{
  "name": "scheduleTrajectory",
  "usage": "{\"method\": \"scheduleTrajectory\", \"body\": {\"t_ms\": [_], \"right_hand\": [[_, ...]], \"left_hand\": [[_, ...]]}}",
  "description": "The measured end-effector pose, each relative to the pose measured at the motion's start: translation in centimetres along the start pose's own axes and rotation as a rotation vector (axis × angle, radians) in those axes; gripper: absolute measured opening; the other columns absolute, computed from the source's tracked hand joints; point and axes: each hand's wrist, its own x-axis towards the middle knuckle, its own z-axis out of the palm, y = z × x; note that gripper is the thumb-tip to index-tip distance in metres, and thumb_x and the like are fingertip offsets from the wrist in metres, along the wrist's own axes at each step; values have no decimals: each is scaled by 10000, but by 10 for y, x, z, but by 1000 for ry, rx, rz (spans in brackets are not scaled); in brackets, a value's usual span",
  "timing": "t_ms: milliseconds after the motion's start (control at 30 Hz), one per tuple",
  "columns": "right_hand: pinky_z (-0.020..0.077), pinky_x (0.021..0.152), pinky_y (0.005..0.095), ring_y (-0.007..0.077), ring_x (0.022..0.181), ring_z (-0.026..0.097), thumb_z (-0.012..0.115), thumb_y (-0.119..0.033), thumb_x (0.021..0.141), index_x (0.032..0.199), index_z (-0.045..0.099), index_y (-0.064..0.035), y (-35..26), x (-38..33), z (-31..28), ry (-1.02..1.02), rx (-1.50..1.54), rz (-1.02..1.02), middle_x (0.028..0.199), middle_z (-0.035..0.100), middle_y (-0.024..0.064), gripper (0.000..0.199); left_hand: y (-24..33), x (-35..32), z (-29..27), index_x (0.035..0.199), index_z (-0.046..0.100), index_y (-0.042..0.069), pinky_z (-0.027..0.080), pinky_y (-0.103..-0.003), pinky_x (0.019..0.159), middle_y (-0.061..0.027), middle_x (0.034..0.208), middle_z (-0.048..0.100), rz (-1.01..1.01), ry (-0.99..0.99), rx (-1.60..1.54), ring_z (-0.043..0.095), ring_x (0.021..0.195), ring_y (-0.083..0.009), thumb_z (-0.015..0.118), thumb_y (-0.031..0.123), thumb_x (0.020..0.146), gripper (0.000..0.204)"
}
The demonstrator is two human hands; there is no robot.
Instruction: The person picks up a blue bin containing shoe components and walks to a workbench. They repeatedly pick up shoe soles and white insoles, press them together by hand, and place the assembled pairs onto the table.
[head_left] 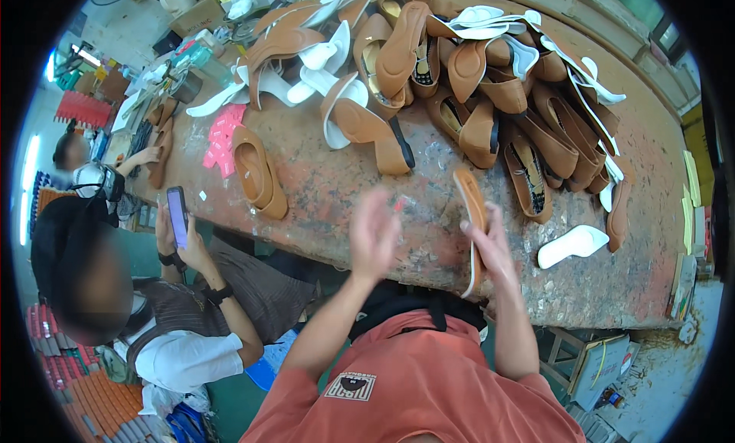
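My right hand (496, 248) grips an insole (473, 202), tan on its top face and white along its edge, held upright on its side near the table's front edge. To its left my left hand (374, 236) is raised over the table, its fingers loosely apart and slightly blurred. A small red speck shows by its fingertips; I cannot tell whether it touches them. A loose white insole (573, 246) lies to the right of my right hand. Further left stands a pair of tan shoes (260, 175), one set against the other.
Tan shoes (543, 144) are heaped at the back, with tan and white insoles (360, 122) among them. Pink label strips (223, 141) lie at the left. Beside me a person (176, 313) holds a phone (177, 216). Another person's hand (145, 156) touches a shoe further left.
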Motion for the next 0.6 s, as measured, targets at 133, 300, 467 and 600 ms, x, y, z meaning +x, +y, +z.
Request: {"method": "scheduleTrajectory", "body": {"t_ms": [133,300,467,600], "right_hand": [[585,903,571,462,1070,686,814,-321,866,1515,426,-76,-5,-34,-11,370,-1009,-356,1152,666,249,795],[566,944,496,406,1131,676,836,-247,846,1310,544,-68,28,-27,-18,563,-910,-553,1182,664,206,577],[510,893,329,163,939,578,785,-60,920,1119,473,-83,12,-26,-53,312,-6,-564,1055,548,19,371],[516,866,335,138,968,615,828,-72,894,1075,577,-65,-37,-42,-49,-109,-269,-535,1024,622,12,309]], "left_hand": [[-49,111,4,1441,571,-19,530,-460,1060,-135,1310,658,-667,56,3,630,1188,-244,796,429,981,680],[13,64,-1,1170,701,20,566,-452,964,-147,1270,732,-796,-131,-66,718,1095,-282,844,254,929,365],[25,-19,-57,865,559,54,565,-438,996,-221,1343,699,-172,-518,630,696,1264,-328,865,32,787,316],[6,-22,-58,1035,648,71,542,-457,1054,-187,1484,633,16,-806,671,635,1363,-386,903,33,734,396]]}}
